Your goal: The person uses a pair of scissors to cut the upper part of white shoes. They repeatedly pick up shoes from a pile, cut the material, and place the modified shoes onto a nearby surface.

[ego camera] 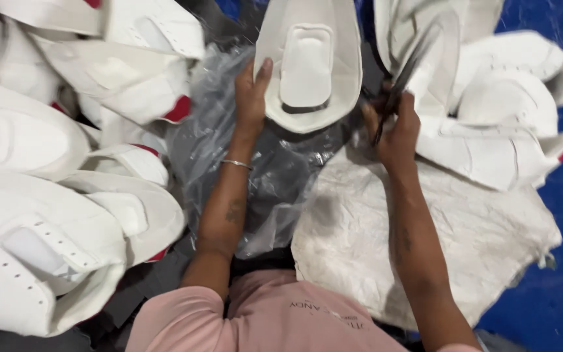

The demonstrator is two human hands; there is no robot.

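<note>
My left hand grips the left edge of a white shoe upper piece held flat in front of me, thumb on its top face. A thin bracelet circles that wrist. My right hand is closed around a pair of dark scissors, blades pointing up and away, just right of the held piece. Both hands hover over crumpled clear plastic sheet and a white woven sack.
Stacks of white shoe uppers with red trim pile up on the left. More white uppers lie at the upper right. A blue floor shows at the right edge. My pink shirt fills the bottom of the view.
</note>
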